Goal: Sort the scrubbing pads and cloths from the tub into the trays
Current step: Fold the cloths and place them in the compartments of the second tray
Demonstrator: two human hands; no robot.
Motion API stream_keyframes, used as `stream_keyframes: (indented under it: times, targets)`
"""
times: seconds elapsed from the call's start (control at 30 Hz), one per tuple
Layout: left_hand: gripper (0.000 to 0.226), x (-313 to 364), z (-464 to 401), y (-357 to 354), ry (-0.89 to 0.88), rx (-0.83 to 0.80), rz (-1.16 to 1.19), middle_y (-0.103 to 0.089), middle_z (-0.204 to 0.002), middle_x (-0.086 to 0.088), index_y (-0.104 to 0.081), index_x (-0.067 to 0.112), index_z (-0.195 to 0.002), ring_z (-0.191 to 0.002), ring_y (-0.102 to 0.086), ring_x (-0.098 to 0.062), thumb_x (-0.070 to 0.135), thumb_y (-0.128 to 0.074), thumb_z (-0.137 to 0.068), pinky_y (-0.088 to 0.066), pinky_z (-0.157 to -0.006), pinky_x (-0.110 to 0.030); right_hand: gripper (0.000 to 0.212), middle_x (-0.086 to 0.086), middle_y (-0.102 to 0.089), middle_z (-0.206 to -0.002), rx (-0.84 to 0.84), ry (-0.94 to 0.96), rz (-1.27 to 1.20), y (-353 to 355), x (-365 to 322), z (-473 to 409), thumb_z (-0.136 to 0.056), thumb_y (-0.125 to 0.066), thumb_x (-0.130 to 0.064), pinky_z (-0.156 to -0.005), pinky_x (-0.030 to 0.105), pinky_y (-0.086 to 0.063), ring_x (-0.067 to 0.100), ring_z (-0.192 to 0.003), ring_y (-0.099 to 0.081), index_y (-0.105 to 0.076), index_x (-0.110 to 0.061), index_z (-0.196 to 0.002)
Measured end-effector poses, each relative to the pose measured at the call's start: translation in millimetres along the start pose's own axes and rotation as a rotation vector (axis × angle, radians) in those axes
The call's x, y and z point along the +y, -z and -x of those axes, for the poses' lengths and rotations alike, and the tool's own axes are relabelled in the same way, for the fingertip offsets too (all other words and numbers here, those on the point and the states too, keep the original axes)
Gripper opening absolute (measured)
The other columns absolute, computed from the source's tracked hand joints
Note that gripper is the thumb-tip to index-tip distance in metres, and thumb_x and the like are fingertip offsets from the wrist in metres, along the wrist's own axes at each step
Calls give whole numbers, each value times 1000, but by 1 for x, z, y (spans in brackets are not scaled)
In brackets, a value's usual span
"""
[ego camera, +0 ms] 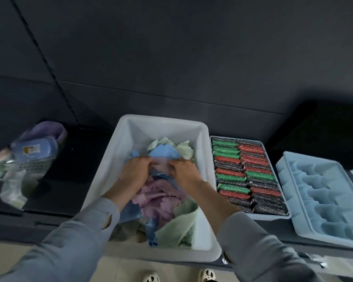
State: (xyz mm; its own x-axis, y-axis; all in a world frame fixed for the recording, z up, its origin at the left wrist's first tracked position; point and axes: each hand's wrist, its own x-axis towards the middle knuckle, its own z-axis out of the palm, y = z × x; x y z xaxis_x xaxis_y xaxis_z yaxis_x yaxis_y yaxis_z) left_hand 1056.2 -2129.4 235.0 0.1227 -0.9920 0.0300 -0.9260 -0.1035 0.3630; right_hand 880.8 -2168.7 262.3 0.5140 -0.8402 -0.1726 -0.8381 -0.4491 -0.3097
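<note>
Shoes: two pale perforated shoe tips (207,276) at the bottom edge, just below the near rim of the tub.
Sleeves: smooth grey fabric sleeves (80,237) reach from both lower corners over the tub's near rim — bare wrists beyond the cuffs.
Tub: deep white rectangular plastic tub (122,139) with rounded corners and a broad rim; the landmark here.
Cloths: thin soft cloths with zigzag-cut edges (161,196), crumpled inside the tub — pale green, light blue and mauve-pink mixed in a loose heap.
Left hand: left hand (136,169) palm down in the middle of the tub, fingers curled into a bunched fold of pinkish cloth.
Right hand: right hand (182,170) just beside the left, also palm down, fingers curled and gripping the same bunch of cloth.
Pad tray: shallow grey rectangular tray (273,216) touching the tub's right wall, packed in two rows with glittery scrubbing pads (230,175) in green, red and dark tones, set on edge.
Cloth tray: pale blue plastic tray (289,200) further right of the tub, holding folded light blue cloths in stepped rows.
Basket: blurred grey perforated basket (32,164) well left of the tub, holding a blue packet and something purple.
</note>
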Motion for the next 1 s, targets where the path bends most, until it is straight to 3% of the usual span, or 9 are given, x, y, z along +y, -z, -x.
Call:
stream_keyframes:
  times: [0.1,0.23,0.37,0.47,0.57,0.7,0.8,0.9,1.0]
  targets:
    - [21,8,1,23,-84,122,70,-72,-80,-8,-71,16,-88,-74,-65,-34,23,-51,-93,-52,-65,-39,22,10,-70,-104,123,-49,-92,7,0,1,-98,-48,-21,-80,32,-49,30,-95,-66,-66,-17,-110]
    - [18,36,-2,74,-234,183,128,-71,-75,1,-68,17,-82,-70,-65,-28,21,-53,-91,-49,-63,-35,43,-5,-70,-106,263,-29,-376,44,-10,13,-85,-52,-60,-84,34,-52,20,-96,-66,-63,-26,-107]
    - [9,67,-8,128,-297,189,163,-61,-70,9,-68,19,-85,-73,-62,-23,21,-60,-90,-44,-67,-30,18,-7,-74,-81,479,-4,-354,99,-5,23,-81,-60,-12,-74,24,-50,17,-76,-69,-74,-22,-86]
    - [11,81,-12,161,-282,178,186,-63,-73,14,-73,25,-91,-78,-62,-12,21,-65,-86,-47,-76,-26,18,-7,-70,-74,560,-11,-493,144,2,36,-83,-61,-10,-73,25,-49,13,-70,-65,-72,-23,-88]
    - [7,101,-15,179,-318,127,366,-70,-77,12,-73,27,-85,-76,-64,-3,20,-70,-84,-49,-74,-23,29,-9,-67,-83,410,104,-605,167,-10,48,-79,-74,-37,-71,23,-51,6,-74,-64,-62,-26,-103]
    - [14,120,-18,195,-387,132,524,-69,-80,12,-68,29,-82,-74,-59,4,17,-67,-88,-46,-74,-19,25,-2,-64,-73,435,129,-335,171,-7,52,-72,-69,-32,-69,38,-52,14,-69,-61,-59,-15,-88]
    - [12,124,-15,204,-392,50,664,-67,-88,4,-62,23,-89,-77,-56,-4,14,-57,-95,-47,-73,-28,32,4,-64,-85,263,157,-656,185,13,59,-74,-76,-42,-74,40,-50,9,-77,-57,-64,-18,-92]
    - [16,128,-11,206,-371,-101,866,-67,-112,-17,-51,20,-92,-86,-53,-19,10,-44,-102,-44,-74,-37,38,-8,-65,-110,62,173,-817,201,21,71,-79,-73,-46,-83,27,-51,7,-97,-62,-62,-31,-112]
    - [21,133,-11,203,-363,-92,947,-61,-96,-19,-50,22,-91,-78,-44,-21,10,-39,-103,-39,-70,-38,36,1,-66,-105,3,123,-922,209,27,73,-84,-69,-38,-83,28,-51,14,-92,-63,-63,-19,-114]
